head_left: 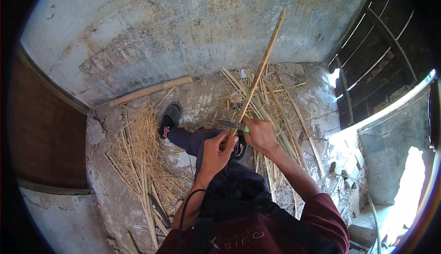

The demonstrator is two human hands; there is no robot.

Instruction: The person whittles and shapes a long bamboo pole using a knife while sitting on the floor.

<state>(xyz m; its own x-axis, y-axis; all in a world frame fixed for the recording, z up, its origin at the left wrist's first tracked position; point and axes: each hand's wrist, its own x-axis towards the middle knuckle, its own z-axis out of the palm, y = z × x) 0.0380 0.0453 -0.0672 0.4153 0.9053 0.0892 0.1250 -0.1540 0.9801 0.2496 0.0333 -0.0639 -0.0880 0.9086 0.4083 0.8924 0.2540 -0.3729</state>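
A long bamboo strip slants up and away from my lap toward the far wall. Its near end is pinched in my left hand, above my bent leg. My right hand is closed round the green handle of a knife. The knife's dark blade points left and lies across the strip, just beyond my left fingers. From this view I cannot tell how deep the edge sits in the bamboo.
Pale shavings and thin strips are heaped on the floor at left. More bamboo strips lie beyond my right hand. A round bamboo pole rests along the stained wall. Broken bricks lie at right, near a dark slatted door.
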